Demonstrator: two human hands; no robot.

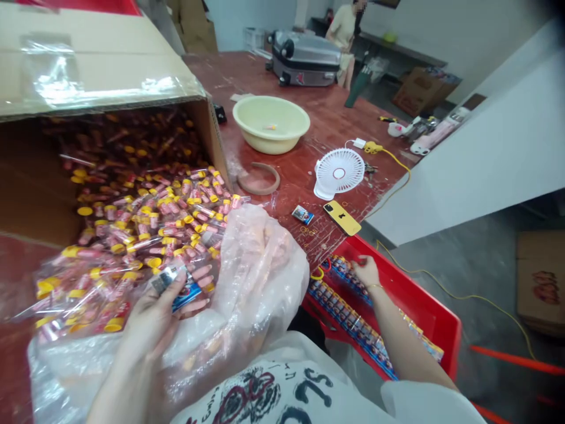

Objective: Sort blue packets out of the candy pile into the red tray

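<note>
My left hand (pixel 154 315) is closed on a small blue and silver packet (pixel 176 288) held over a clear plastic bag (pixel 260 277) in my lap. Just beyond it lies a heap of small wrapped pink tubes with yellow caps (pixel 150 235), spilling from a cardboard box (pixel 88 65) tipped on its side. My right hand (pixel 365 271) reaches down into a red crate (pixel 424 312) at my right. Its fingers pinch at the rows of blue packets (pixel 353 321) stacked inside; what they hold is too small to make out.
On the red table stand a pale yellow basin (pixel 271 122), a small white fan (pixel 339 172), a yellow phone (pixel 342 218), a small card pack (pixel 302 214) and a brown ring (pixel 260 178). A silver suitcase (pixel 304 57) and another person (pixel 346 35) are at the far end.
</note>
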